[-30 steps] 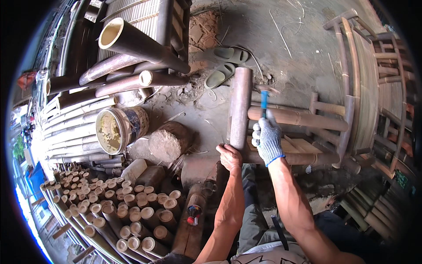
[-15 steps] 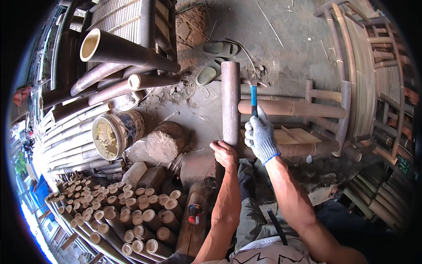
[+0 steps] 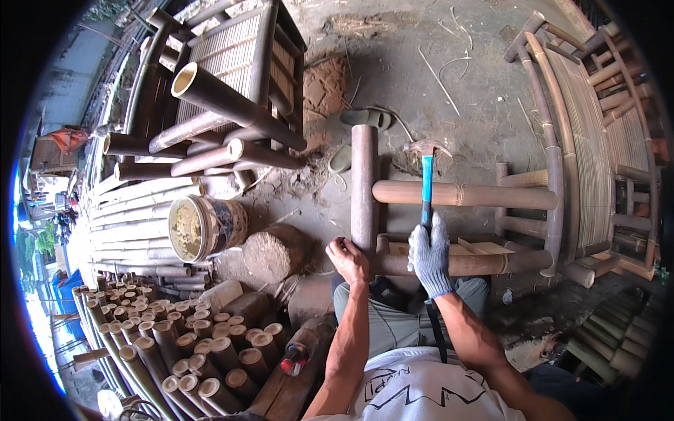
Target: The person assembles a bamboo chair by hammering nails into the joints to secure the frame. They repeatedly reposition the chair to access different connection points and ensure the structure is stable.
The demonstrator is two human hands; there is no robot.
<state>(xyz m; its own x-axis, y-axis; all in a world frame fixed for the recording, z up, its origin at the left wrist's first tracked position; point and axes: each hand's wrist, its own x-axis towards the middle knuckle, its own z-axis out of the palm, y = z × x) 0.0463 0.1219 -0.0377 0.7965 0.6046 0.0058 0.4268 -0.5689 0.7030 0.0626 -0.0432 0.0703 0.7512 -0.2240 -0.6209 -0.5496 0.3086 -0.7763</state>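
In my gloved right hand (image 3: pixel 430 261) is a claw hammer (image 3: pixel 427 184) with a blue and black handle. Its metal head points away from me, to the right of the thick bamboo post (image 3: pixel 364 186). That post belongs to a bamboo furniture frame, joined on its right by an upper crossbar (image 3: pixel 467 194) and a lower rail (image 3: pixel 460 264). The hammer passes over the crossbar. My bare left hand (image 3: pixel 348 261) is just left of the post's near end, its fingers curled closed. Anything inside those fingers is hidden, and I cannot tell whether they touch the post.
A paint-stained bucket (image 3: pixel 203 226) and a wood stump (image 3: pixel 276 251) stand to the left. Cut bamboo poles (image 3: pixel 210 347) are bundled at lower left. A bamboo chair (image 3: pixel 232 70) sits far left, a bamboo bench (image 3: pixel 586 133) at right. Sandals (image 3: pixel 368 118) lie beyond the post.
The hammer has moved right, away from the post, and now shows more of its length. My left hand has shifted left from the post's near end. The whole view has also shifted.
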